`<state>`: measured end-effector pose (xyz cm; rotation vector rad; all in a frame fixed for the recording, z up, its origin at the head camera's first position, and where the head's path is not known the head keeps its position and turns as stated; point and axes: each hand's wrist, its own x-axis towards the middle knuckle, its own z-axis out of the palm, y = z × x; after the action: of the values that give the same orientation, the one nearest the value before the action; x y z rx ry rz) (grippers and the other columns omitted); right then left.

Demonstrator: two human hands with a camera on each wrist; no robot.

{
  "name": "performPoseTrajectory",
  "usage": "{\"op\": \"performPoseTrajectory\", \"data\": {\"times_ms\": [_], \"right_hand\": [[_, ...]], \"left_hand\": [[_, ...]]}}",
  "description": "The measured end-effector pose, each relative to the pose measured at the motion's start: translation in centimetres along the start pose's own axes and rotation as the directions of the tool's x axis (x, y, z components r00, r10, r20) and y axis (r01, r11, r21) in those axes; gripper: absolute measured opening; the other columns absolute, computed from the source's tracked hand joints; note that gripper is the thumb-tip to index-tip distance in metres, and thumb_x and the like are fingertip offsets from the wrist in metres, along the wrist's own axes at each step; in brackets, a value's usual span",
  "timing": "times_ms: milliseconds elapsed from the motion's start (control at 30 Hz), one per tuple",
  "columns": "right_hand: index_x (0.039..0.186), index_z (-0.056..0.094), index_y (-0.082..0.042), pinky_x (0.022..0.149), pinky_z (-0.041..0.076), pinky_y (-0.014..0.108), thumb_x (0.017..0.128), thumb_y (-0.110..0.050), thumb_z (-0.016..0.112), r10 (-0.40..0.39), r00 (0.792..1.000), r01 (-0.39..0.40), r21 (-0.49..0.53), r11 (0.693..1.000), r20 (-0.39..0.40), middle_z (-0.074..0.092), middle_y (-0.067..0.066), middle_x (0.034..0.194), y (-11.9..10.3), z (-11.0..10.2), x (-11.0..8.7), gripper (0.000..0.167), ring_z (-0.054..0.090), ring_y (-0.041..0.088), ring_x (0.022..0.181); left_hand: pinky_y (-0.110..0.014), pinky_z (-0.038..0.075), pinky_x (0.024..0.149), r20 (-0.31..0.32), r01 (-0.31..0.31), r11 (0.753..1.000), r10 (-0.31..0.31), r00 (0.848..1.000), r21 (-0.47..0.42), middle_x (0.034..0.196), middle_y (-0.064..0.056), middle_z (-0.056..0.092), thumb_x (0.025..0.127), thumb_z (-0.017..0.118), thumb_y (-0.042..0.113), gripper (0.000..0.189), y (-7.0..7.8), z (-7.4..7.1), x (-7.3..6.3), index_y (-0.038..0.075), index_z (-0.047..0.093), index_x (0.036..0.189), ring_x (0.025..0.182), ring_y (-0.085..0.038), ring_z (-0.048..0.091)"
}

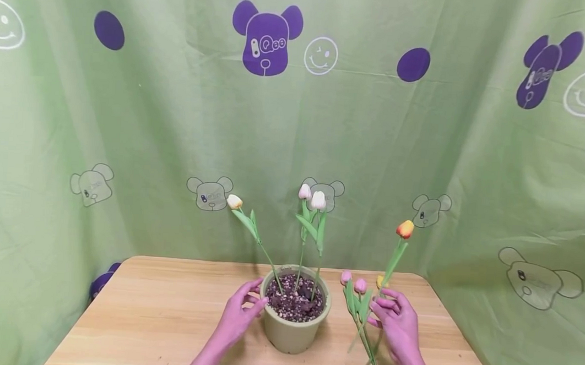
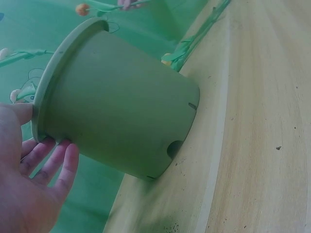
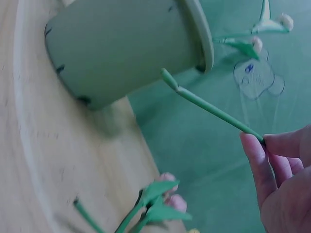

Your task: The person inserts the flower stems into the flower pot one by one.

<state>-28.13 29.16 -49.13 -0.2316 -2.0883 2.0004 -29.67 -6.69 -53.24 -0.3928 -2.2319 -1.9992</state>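
Observation:
A green flower pot (image 1: 290, 337) filled with dark, speckled soil (image 1: 290, 312) stands on the table. My left hand (image 1: 240, 312) holds its rim at the left, thumb at the edge and fingers against the outer wall. Three tulips rise from the soil: a cream one (image 1: 234, 202) leaning left, a pale pink one (image 1: 304, 192) and a white one (image 1: 318, 200). Right of the pot, my right hand (image 1: 398, 323) pinches the green stem (image 3: 214, 110) of a red-and-yellow tulip (image 1: 405, 229) between thumb and fingers. The stem's lower end points toward the pot in the right wrist view.
On the wooden table (image 1: 182, 303), pink tulips (image 1: 360, 286) and a yellow tulip (image 1: 380, 281) lie beside the right hand, stems toward the front edge. Dark crumbs dot the tabletop. A green printed curtain (image 1: 177, 116) hangs behind and at both sides.

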Motion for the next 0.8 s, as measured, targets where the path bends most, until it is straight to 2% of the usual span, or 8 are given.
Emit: {"op": "performPoseTrajectory", "data": {"times_ms": [133, 300, 433, 533, 800], "right_hand": [[0.14, 0.045, -0.002, 0.08, 0.067, 0.031, 0.095, 0.008, 0.065, -0.03, 1.0, 0.029, 0.018, 0.999, 0.003, 0.063, 0.0, 0.102, -1.2, 1.1, -0.4, 0.05, 0.069, 0.006, 0.089], [0.144, 0.043, -0.001, 0.082, 0.067, 0.033, 0.095, 0.005, 0.067, -0.063, 0.998, 0.062, 0.024, 0.998, 0.017, 0.063, 0.0, 0.104, -2.6, 2.5, -0.9, 0.054, 0.069, 0.007, 0.092], [0.141, 0.047, -0.003, 0.081, 0.067, 0.034, 0.094, 0.005, 0.069, -0.07, 0.997, 0.07, 0.051, 0.996, 0.008, 0.066, 0.0, 0.105, -3.4, 3.6, -1.4, 0.053, 0.07, 0.011, 0.094], [0.137, 0.05, -0.004, 0.081, 0.067, 0.035, 0.093, 0.007, 0.069, -0.077, 0.997, 0.077, 0.074, 0.994, -0.002, 0.066, 0.001, 0.104, -3.9, 4.7, -1.8, 0.05, 0.07, 0.013, 0.094], [0.131, 0.054, -0.001, 0.077, 0.067, 0.035, 0.09, 0.011, 0.07, -0.178, 0.984, 0.177, 0.116, 0.977, -0.003, 0.063, 0.012, 0.107, -5.1, 8.1, -2.1, 0.046, 0.068, 0.015, 0.094]], "left_hand": [[-0.036, 0.066, 0.081, 0.002, 0.0, 1.0, 0.0, 1.0, 0.009, 0.13, -0.022, 0.059, 0.097, 0.071, 0.018, 0.058, 0.0, 0.0, 0.1, 0.003, 0.05, 0.149, 0.097, -0.016, 0.064], [-0.034, 0.066, 0.08, 0.002, -0.011, 1.0, 0.011, 1.0, 0.003, 0.129, -0.022, 0.059, 0.097, 0.071, 0.02, 0.059, -0.1, 0.0, 0.0, 0.002, 0.05, 0.149, 0.097, -0.016, 0.064], [-0.031, 0.066, 0.079, 0.002, -0.003, 1.0, 0.003, 1.0, 0.004, 0.129, -0.022, 0.059, 0.097, 0.071, 0.02, 0.06, -0.3, 0.0, -0.1, 0.001, 0.049, 0.149, 0.096, -0.016, 0.064], [-0.032, 0.066, 0.079, 0.0, 0.001, 1.0, -0.001, 1.0, 0.002, 0.129, -0.022, 0.059, 0.097, 0.071, 0.019, 0.06, -0.5, 0.1, -0.2, 0.001, 0.049, 0.149, 0.096, -0.015, 0.064], [-0.038, 0.066, 0.08, -0.004, -0.007, 1.0, 0.007, 1.0, -0.004, 0.127, -0.022, 0.06, 0.097, 0.071, 0.02, 0.059, -0.4, 0.1, -0.1, 0.002, 0.05, 0.149, 0.094, -0.014, 0.064]]}}
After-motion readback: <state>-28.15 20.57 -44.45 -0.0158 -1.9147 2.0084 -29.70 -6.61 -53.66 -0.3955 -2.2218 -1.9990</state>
